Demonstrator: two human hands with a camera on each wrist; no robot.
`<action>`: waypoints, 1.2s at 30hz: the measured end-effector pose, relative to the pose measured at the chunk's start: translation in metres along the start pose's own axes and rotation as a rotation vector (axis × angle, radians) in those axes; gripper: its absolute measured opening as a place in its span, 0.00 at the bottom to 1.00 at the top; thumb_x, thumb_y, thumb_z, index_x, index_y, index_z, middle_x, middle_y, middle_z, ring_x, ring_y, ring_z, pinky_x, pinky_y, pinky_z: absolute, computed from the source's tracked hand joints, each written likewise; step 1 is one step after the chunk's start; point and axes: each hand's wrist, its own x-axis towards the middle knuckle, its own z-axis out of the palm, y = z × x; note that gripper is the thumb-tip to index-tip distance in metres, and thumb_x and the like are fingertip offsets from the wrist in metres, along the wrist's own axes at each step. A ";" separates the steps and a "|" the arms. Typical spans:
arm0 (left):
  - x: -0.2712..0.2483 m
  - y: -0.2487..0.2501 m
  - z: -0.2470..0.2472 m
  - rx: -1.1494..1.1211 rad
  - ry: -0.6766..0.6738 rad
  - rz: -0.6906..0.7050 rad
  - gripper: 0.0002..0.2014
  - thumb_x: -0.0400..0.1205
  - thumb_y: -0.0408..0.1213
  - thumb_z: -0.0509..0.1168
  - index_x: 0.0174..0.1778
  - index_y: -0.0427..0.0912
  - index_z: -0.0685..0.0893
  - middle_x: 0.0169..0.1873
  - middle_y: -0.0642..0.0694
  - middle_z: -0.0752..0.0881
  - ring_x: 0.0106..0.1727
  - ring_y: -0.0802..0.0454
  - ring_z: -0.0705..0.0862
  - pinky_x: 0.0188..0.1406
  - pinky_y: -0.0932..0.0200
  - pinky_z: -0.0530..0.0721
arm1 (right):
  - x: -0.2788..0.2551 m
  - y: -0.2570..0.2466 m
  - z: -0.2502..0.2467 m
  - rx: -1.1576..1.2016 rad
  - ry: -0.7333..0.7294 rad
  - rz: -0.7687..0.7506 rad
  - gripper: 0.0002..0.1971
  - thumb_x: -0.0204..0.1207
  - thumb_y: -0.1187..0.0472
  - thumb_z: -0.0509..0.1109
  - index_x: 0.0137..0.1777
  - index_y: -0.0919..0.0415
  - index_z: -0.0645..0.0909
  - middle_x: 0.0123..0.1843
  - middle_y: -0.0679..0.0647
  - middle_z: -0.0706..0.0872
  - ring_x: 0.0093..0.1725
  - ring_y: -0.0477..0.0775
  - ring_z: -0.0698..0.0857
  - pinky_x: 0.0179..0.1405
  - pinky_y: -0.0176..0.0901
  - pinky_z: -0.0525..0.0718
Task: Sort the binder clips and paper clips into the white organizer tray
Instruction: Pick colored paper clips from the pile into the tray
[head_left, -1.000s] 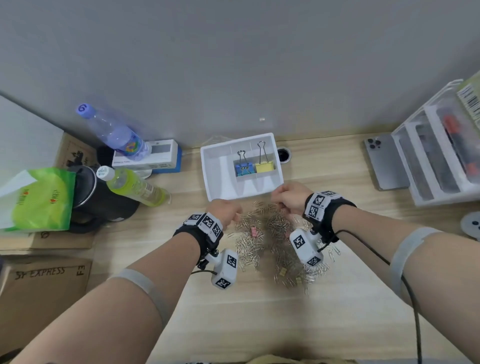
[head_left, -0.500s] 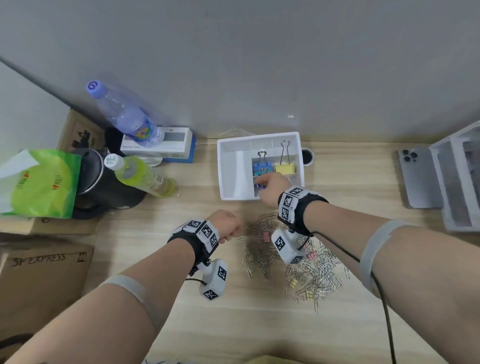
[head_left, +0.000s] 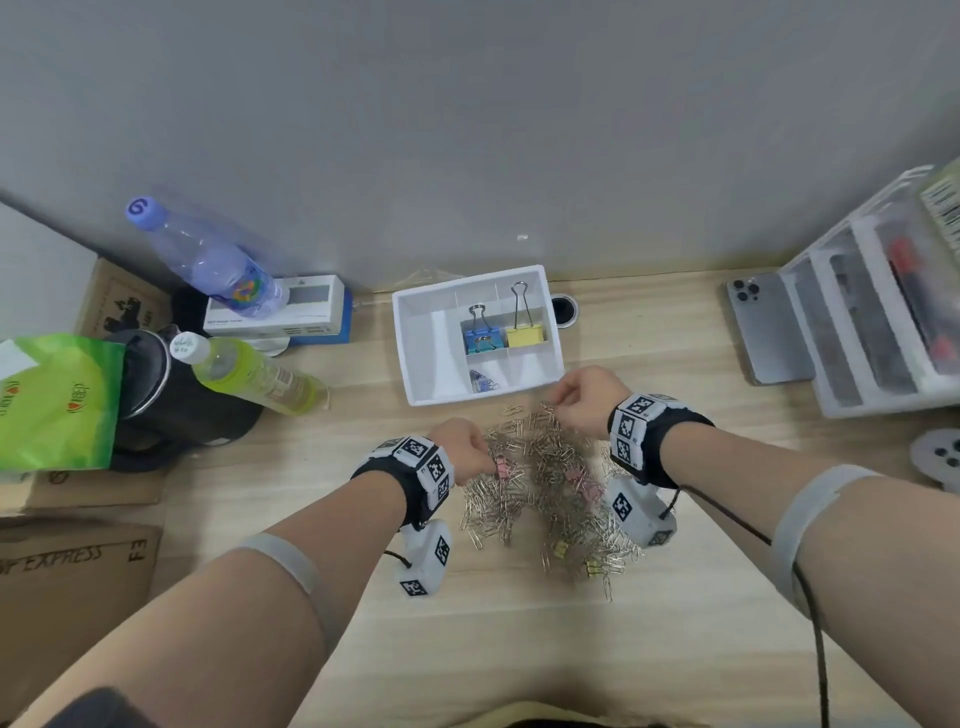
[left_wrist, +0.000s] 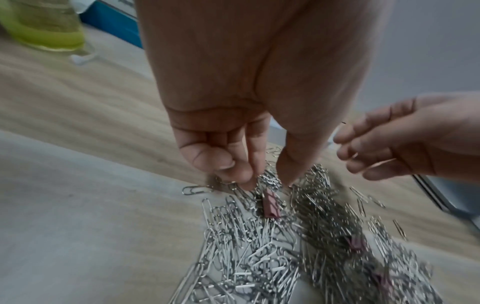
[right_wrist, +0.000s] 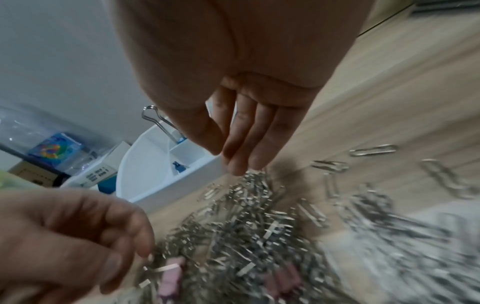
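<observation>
The white organizer tray (head_left: 423, 343) stands at the back of the desk. It holds a blue binder clip (head_left: 483, 340), a yellow binder clip (head_left: 524, 335) and a small blue clip (head_left: 480, 380) in a front compartment. A pile of silver paper clips (head_left: 545, 488) lies in front, mixed with small pink and yellow binder clips. My left hand (left_wrist: 267, 181) hangs over a pink binder clip (left_wrist: 270, 205), thumb and forefinger tips apart on either side of its upper end. My right hand (right_wrist: 228, 162) hovers over the pile's far edge, fingers straight and holding nothing.
At the left stand a purple bottle (head_left: 208, 254), a green bottle (head_left: 249, 371), a black kettle (head_left: 171, 395) and a green bag (head_left: 52, 400). A phone (head_left: 763, 327) and white drawer unit (head_left: 872, 306) sit at the right. A cable hole (head_left: 563, 310) lies beside the tray.
My right hand reached into the tray, left a small blue clip in a front compartment, and has come back to the pile. My left hand stayed at the pile's left side.
</observation>
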 end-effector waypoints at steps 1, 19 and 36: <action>0.000 0.002 0.002 0.020 0.013 0.000 0.08 0.75 0.37 0.71 0.48 0.41 0.86 0.29 0.50 0.81 0.28 0.55 0.78 0.23 0.64 0.77 | -0.005 0.008 0.000 -0.024 -0.006 0.002 0.08 0.71 0.69 0.70 0.44 0.56 0.86 0.44 0.53 0.89 0.46 0.54 0.89 0.51 0.51 0.90; -0.007 0.003 0.051 0.000 0.234 -0.032 0.18 0.81 0.45 0.62 0.26 0.45 0.68 0.23 0.48 0.71 0.27 0.49 0.72 0.26 0.62 0.73 | -0.070 0.073 0.036 -0.292 -0.009 -0.076 0.10 0.69 0.57 0.77 0.38 0.56 0.77 0.33 0.50 0.84 0.32 0.51 0.85 0.29 0.40 0.80; -0.033 -0.005 0.051 -0.510 0.124 -0.045 0.05 0.76 0.30 0.64 0.35 0.36 0.83 0.29 0.42 0.88 0.19 0.55 0.75 0.13 0.66 0.69 | -0.061 0.083 0.036 -0.198 0.040 0.013 0.08 0.69 0.52 0.77 0.42 0.52 0.82 0.37 0.48 0.85 0.37 0.49 0.85 0.36 0.42 0.84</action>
